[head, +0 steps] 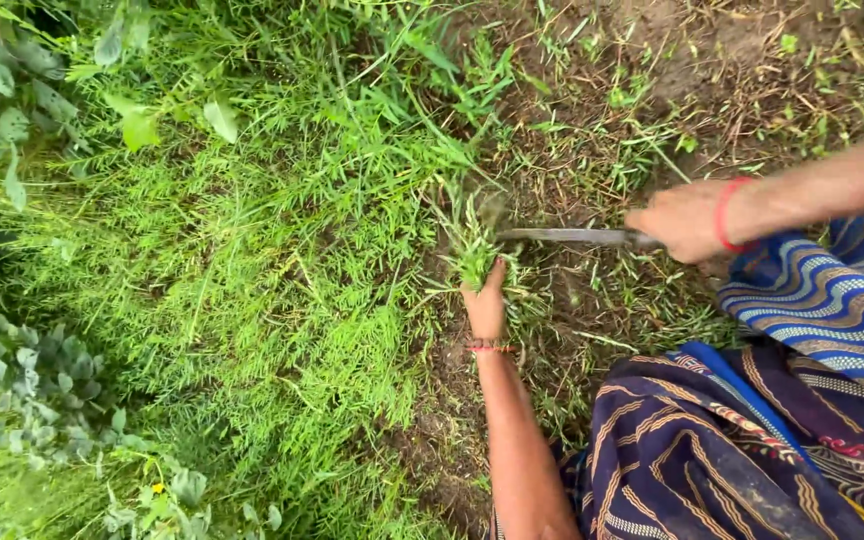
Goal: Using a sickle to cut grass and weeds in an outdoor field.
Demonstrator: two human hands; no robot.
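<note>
My left hand (485,305) is closed around a tuft of green grass (472,245) at the edge of the thick growth. My right hand (685,220), with a red bangle at the wrist, grips the handle of a sickle. Its thin metal blade (562,236) reaches left, level with the ground, and its tip meets the held tuft just above my left hand. The blade's tip looks blurred. A thread band circles my left wrist.
Dense green grass (252,270) fills the left half. Broad-leaved plants (22,370) stand along the left edge. Cut stubble and bare soil (712,80) lie at the upper right. Patterned blue cloth (752,430) over my knees fills the lower right.
</note>
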